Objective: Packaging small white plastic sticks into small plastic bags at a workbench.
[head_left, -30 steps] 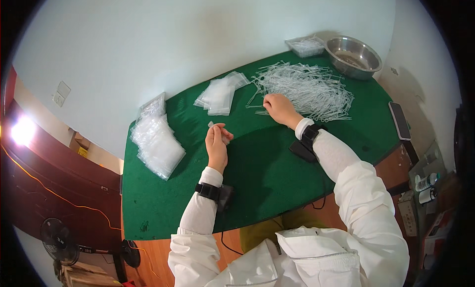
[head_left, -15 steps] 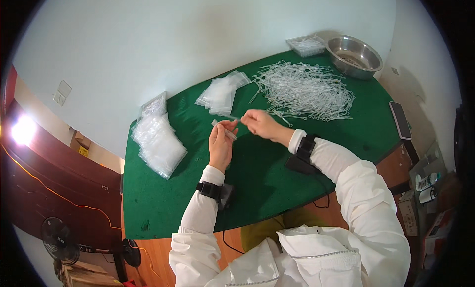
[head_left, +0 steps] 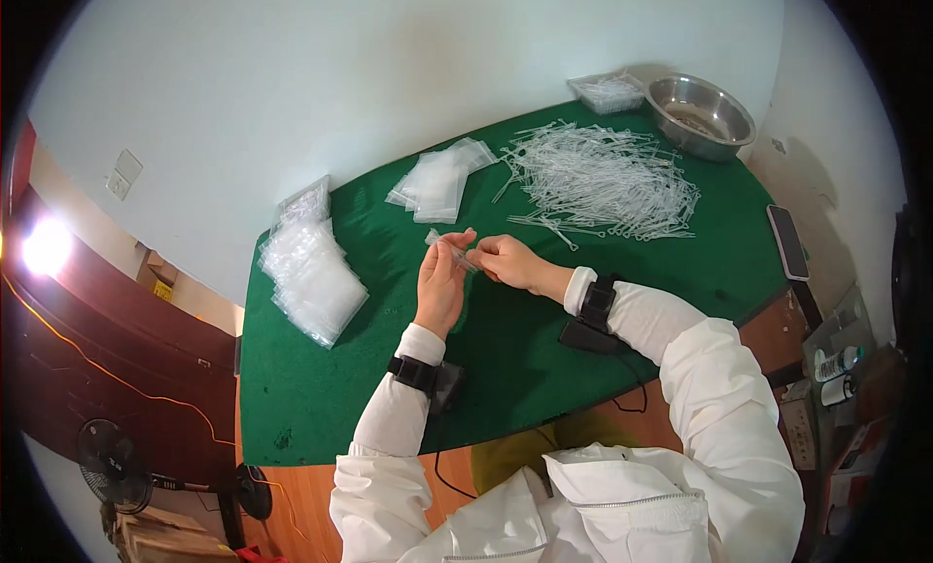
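1. Closest to me, orange-brown floor shows below the table, with a dark fan off to my left.
2. My table is covered in green cloth, and its near edge bows through the wide lens.
3. My left hand is curled nearly closed, thumb and fingers gripping a small clear plastic item above the cloth; I can't tell its full shape.
4. My right hand meets it from the other side, fingertips pinched together on its right end; whether anything else sits between them is hidden.
5. To my left lies a spread of clear bags; at the right edge, a phone.
6. Beyond my hands are a smaller stack of bags and, right of it, a broad heap of thin clear sticks.
7. Farthest back, a clear box sits beside a metal bowl, before a pale wall.
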The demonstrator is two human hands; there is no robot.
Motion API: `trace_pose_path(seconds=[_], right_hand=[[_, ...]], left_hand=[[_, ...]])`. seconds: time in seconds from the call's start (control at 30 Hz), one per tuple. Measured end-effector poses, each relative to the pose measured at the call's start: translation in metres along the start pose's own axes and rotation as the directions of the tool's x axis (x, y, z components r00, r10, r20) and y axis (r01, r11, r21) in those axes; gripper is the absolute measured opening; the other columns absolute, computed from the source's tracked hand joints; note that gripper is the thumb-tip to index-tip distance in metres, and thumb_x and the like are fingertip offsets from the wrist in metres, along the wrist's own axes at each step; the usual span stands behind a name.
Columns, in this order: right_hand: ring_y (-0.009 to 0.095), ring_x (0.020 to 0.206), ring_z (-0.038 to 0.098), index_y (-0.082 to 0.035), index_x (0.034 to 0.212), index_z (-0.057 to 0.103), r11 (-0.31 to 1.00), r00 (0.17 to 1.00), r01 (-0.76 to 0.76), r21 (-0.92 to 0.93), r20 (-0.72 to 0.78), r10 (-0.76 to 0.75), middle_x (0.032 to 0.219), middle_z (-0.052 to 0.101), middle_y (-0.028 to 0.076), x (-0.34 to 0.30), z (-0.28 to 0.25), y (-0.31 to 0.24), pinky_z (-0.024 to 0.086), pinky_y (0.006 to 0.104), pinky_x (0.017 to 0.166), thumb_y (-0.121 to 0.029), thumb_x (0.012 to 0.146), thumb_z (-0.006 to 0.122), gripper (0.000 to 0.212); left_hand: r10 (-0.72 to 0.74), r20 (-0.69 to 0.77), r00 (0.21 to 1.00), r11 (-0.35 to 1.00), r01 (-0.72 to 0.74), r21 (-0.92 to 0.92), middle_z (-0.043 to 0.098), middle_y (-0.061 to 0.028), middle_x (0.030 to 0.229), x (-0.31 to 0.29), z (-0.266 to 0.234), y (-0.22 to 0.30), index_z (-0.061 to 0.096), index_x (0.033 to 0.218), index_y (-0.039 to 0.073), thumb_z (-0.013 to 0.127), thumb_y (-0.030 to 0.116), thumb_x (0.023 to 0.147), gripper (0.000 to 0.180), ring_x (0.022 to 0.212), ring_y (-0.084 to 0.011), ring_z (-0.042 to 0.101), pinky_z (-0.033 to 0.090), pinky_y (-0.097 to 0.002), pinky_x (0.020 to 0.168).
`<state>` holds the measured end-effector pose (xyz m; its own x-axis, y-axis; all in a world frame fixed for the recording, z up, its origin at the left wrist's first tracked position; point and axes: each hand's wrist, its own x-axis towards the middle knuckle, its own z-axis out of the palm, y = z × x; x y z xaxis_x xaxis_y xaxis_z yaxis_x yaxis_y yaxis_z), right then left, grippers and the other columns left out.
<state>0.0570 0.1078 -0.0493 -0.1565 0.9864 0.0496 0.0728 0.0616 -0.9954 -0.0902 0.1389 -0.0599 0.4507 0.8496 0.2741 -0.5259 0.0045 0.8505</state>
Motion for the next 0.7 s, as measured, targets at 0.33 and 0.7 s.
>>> trace_pose_path(seconds=[0.33,0.7], right_hand=[[0.005,0.042,0.036,-0.007,0.072,0.056,0.996,0.993,-0.092,-0.004,0.067,0.092,0.052,0.042,-0.003,-0.002,-0.005,-0.007,0.025,0.0224,0.038,-0.029,0.088,0.054,0.027],[0.007,0.05,0.045,-0.005,0.078,0.058,0.992,0.992,-0.124,-0.033,0.014,0.124,0.063,0.053,0.0,0.0,-0.004,-0.005,0.033,0.0214,0.044,-0.027,0.085,0.056,0.024]], left_hand=[[-0.033,0.029,0.999,0.998,0.031,0.049,0.057,-0.012,0.105,-0.003,0.008,0.002,0.051,0.104,0.001,0.035,0.024,0.097,0.029,0.109,-0.0221,0.051,0.041,-0.032,0.09],[0.024,-0.101,0.995,0.993,-0.012,0.114,0.051,-0.0028,0.079,-0.001,0.003,0.0,0.049,0.097,0.003,0.035,0.025,0.097,0.027,0.078,-0.0135,0.052,0.043,-0.0274,0.07]])
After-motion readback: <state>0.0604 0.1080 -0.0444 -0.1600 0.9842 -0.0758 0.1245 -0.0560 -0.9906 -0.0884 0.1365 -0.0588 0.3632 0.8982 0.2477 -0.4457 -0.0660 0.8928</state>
